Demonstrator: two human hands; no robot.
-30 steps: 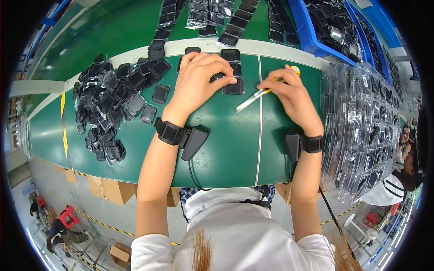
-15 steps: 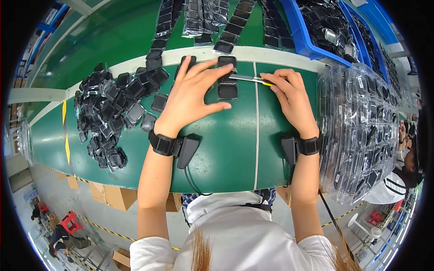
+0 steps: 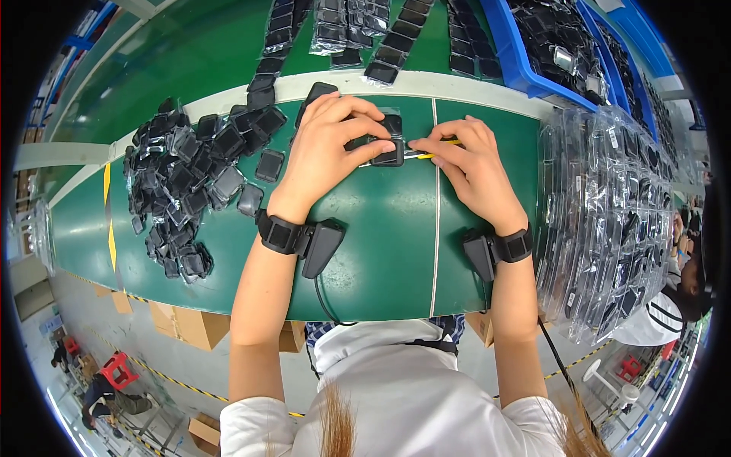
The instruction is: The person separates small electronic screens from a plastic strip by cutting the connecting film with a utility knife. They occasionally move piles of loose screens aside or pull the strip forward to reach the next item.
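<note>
While the left hand (image 3: 326,145), fingers curled, touches a flat, round-cornered black square (image 3: 394,158), grip unclear, the right hand (image 3: 474,158) grips a slim yellow cutter (image 3: 426,156) reaching beneath it; glossy film-wrapped heap (image 3: 180,180) left of both.

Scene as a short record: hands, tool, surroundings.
left hand: at a dark square piece; grip unclear
right hand: holding a yellow-handled cutter
blade: at that piece, partly hidden
surface: green table
left side: heap of dark pieces
right side: stacked clear trays
upper right: blue bin of dark parts
</note>
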